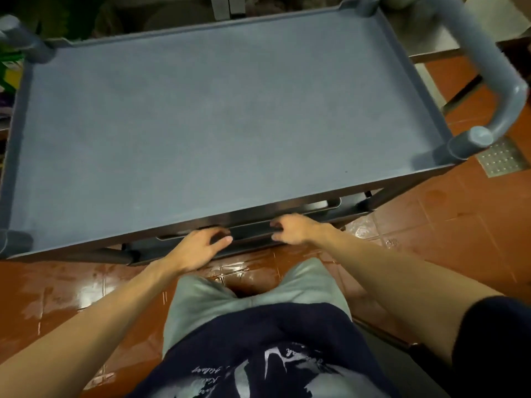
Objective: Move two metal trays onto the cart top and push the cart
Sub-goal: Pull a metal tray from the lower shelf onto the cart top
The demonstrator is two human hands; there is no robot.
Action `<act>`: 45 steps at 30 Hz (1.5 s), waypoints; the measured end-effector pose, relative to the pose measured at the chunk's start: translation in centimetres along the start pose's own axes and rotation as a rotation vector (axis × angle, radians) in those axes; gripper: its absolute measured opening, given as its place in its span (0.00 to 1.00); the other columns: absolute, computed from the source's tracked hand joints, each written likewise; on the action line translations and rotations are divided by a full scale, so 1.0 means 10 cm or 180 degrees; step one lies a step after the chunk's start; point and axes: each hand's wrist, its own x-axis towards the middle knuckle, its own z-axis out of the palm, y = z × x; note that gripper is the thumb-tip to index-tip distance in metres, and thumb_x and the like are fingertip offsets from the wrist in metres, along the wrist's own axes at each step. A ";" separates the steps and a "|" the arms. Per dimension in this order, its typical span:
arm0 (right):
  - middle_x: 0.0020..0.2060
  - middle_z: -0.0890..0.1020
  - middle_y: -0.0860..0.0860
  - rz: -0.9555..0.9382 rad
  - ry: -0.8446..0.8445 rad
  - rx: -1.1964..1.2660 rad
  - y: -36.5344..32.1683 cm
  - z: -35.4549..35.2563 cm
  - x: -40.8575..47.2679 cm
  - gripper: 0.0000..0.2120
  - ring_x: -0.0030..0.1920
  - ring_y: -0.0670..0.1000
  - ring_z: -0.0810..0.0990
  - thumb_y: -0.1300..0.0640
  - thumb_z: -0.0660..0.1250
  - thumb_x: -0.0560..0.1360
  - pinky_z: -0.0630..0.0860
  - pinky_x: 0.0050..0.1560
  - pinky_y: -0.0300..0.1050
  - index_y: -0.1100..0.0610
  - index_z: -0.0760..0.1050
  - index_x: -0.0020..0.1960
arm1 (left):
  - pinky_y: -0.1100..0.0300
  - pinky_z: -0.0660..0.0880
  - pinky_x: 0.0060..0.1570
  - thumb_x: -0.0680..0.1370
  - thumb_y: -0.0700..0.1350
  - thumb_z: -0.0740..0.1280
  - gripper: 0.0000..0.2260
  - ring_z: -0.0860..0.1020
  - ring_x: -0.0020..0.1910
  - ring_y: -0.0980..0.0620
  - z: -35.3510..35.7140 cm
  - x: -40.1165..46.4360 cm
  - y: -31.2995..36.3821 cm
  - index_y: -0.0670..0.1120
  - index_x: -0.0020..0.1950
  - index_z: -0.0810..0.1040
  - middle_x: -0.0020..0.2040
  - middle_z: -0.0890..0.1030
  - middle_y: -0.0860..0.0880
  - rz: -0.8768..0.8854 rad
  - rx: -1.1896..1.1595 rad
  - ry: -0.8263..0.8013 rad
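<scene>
— Where are the trays now?

— One metal tray (253,229) I can see on the shelf just under the cart top (224,119), only its near rim shows. A second one I cannot make out. The top carries nothing yet.

— And my hands?

— I have both low at that rim, because the tray must slide out toward me before it goes up. Left hand (198,248): fingers curled, thumb near the rim, not closed on it, I judge. Right hand (293,229): fingers hooked at the edge; a true grip I cannot tell

— The handle (471,53)?

— Untouched; pushing comes later
</scene>
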 end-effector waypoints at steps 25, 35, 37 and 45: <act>0.61 0.77 0.62 -0.0460 0.1327 -0.1686 0.62 0.56 1.27 0.11 0.60 0.62 0.75 0.62 0.65 0.77 0.71 0.61 0.53 0.63 0.75 0.59 | 0.51 0.75 0.54 0.82 0.49 0.61 0.14 0.80 0.57 0.40 0.85 1.45 -1.00 0.50 0.66 0.77 0.60 0.81 0.42 -0.0340 0.1345 0.0508; 0.59 0.80 0.61 -0.0357 0.1344 -0.2376 0.52 0.45 0.96 0.14 0.60 0.63 0.77 0.64 0.66 0.74 0.71 0.62 0.57 0.62 0.78 0.60 | 0.48 0.78 0.50 0.81 0.42 0.62 0.12 0.81 0.52 0.36 0.67 1.12 -0.88 0.44 0.63 0.77 0.56 0.82 0.38 -0.0170 0.1818 0.0819; 0.59 0.80 0.62 -0.0234 0.1327 -0.2288 0.45 0.35 0.85 0.14 0.60 0.65 0.76 0.64 0.65 0.74 0.71 0.62 0.58 0.62 0.77 0.60 | 0.47 0.76 0.55 0.82 0.43 0.61 0.11 0.79 0.55 0.36 0.57 1.06 -0.80 0.43 0.62 0.77 0.57 0.81 0.38 -0.0410 0.1544 0.0865; 0.51 0.82 0.57 -0.0235 0.1540 -0.1780 0.28 0.17 0.25 0.12 0.51 0.59 0.80 0.53 0.60 0.80 0.75 0.56 0.51 0.58 0.77 0.56 | 0.52 0.72 0.41 0.82 0.46 0.62 0.11 0.79 0.43 0.39 0.22 0.47 -0.48 0.41 0.53 0.79 0.43 0.81 0.39 -0.0583 0.0883 0.0926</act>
